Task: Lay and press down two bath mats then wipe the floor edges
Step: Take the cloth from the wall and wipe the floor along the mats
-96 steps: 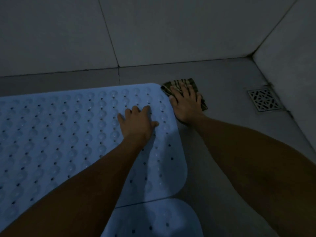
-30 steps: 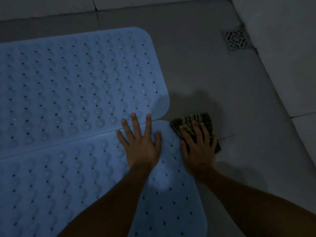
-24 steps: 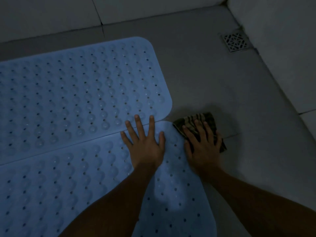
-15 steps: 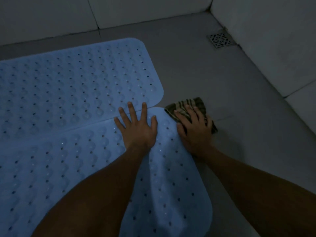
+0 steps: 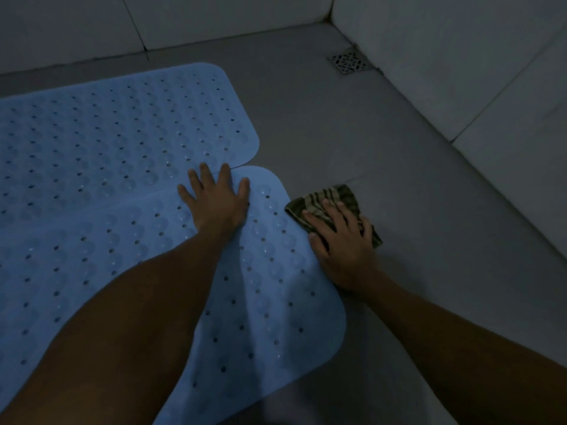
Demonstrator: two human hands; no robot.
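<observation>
Right hand on the cloth at the near mat's short edge, bare floor strip running on toward one o'clock

Nearest, the near mat (image 5: pixel 270 302) lies flat, its long axis running from eight o'clock to two o'clock, its rounded short end just beside the right hand (image 5: pixel 343 243). That hand lies flat, fingers spread, pressing the striped cloth (image 5: pixel 337 197) to the grey floor (image 5: pixel 429 210), the cloth poking out past the fingertips toward eleven o'clock. At nine o'clock from it the left hand (image 5: pixel 216 200) rests open with splayed fingers on the near mat's far corner, fingertips reaching the seam with the far mat (image 5: pixel 122 124). Judging by this, the right hand is the one placed to wipe along the mats' edge. Beyond, at one o'clock, the drain (image 5: pixel 348 61) sits by the wall (image 5: pixel 460 56).
</observation>
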